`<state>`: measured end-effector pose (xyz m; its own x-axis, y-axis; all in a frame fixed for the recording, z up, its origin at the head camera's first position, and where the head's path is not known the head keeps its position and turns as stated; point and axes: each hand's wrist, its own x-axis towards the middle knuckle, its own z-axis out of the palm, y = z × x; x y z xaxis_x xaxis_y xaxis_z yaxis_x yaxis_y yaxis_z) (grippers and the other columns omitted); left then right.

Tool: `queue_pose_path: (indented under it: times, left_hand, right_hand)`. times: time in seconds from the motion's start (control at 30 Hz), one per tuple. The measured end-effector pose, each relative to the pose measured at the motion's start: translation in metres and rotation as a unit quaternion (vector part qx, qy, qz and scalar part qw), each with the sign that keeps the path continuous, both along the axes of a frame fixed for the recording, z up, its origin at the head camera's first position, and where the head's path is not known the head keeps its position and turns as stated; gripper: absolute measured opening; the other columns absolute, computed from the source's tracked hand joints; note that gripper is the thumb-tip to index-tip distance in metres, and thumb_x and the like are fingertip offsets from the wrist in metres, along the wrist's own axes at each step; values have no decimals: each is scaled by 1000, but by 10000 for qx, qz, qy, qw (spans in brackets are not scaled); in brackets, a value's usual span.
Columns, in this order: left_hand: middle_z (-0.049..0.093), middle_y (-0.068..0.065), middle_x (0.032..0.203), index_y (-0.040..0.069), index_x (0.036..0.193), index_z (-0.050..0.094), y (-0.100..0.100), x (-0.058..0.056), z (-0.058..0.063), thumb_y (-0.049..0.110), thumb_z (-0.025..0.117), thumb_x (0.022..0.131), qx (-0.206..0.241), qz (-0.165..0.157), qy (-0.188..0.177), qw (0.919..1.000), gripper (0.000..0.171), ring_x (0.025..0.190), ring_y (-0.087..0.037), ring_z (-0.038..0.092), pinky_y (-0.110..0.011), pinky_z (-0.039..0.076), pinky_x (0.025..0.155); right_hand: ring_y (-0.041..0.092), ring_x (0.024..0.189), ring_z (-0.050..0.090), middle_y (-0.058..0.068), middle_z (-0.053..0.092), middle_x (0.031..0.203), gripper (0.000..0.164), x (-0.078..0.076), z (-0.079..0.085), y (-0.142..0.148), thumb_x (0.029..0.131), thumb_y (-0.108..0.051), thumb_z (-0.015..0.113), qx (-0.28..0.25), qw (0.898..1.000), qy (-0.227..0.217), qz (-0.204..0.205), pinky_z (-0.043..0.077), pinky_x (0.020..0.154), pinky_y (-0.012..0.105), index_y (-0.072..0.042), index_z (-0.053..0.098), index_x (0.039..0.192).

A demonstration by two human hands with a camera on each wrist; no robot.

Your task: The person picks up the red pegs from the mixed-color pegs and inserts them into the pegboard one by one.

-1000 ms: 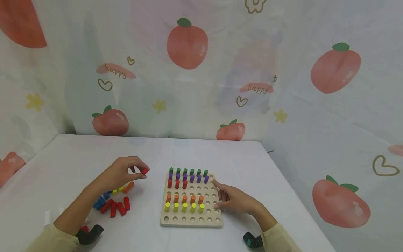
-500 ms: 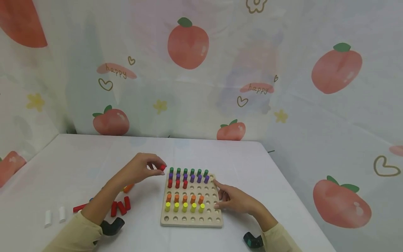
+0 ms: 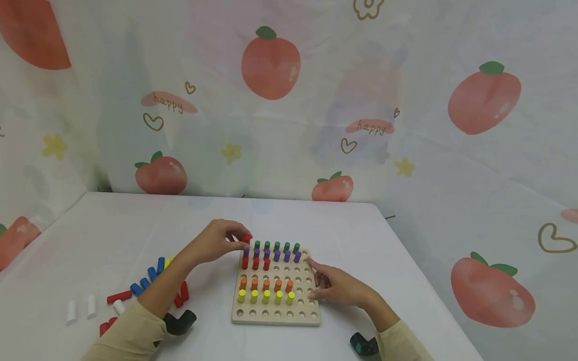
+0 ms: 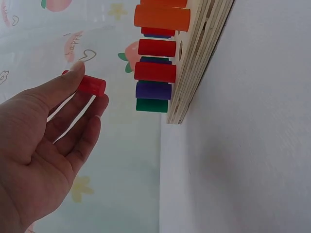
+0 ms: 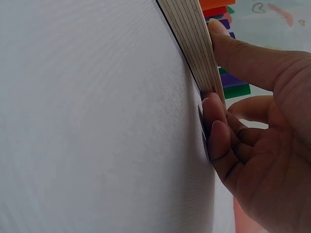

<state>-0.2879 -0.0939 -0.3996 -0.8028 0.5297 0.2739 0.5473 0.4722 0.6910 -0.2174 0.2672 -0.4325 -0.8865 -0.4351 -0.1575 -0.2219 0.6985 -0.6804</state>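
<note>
My left hand pinches a red peg between thumb and fingertips, over the far left corner of the wooden pegboard. Rows of green, purple, red, orange and yellow pegs stand upright in the board. Three pegs make up the red row. At the board's right side my right hand holds its edge. The thumb overlaps the board's top edge in the right wrist view, and other fingers curl at its side near the table.
Left of the board lie loose pegs: blue, yellow, red and white, some hidden behind the left forearm. Black devices sit at both wrists. A fruit-printed curtain hangs behind the white table.
My left hand has carried the red peg rightward from beside the loose pegs to the board's far left corner. The right hand stays at the board's right edge.
</note>
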Motion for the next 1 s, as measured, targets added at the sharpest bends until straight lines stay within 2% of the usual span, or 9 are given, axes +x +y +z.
queue_pose_path:
  times: [0.27,0.43,0.6,0.87,1.0]
  left_hand:
    - [73,7,98,9,112,78,12,-3,1,14,83,90,9,-204,-73,9998,23,88,-14,65,-31,57,83]
    - [72,7,99,12,111,79,23,-2,1,16,84,89,104,-178,-183,9996,22,91,-14,64,-29,56,82]
    - [71,8,99,12,110,79,33,-3,0,17,84,89,141,-194,-229,9994,23,88,-14,63,-29,56,81]
    - [72,6,98,12,112,80,48,-1,-4,16,83,90,43,-123,-701,9975,22,86,-14,65,-31,57,83]
    - [73,6,97,10,112,80,54,1,-8,16,82,91,-7,-221,-740,9970,22,85,-14,65,-33,57,85]
  right_hand:
    - [20,83,51,3,56,100,90,1,2,0,91,-32,82,-14,10000,13,37,43,67,30,-3,33,161]
    - [20,84,51,3,56,100,90,1,1,0,91,-32,82,-25,10000,-26,10,43,68,30,-3,33,161]
    - [20,84,51,3,56,100,90,0,1,-1,91,-32,82,-16,10000,-24,5,43,67,30,-4,33,161]
    - [20,84,51,3,56,100,90,-1,1,-1,91,-32,82,3,10000,-57,-26,43,68,30,-4,33,161]
    - [20,83,51,3,56,100,90,0,1,-1,91,-33,82,-4,9999,-100,-41,43,67,30,-4,33,161]
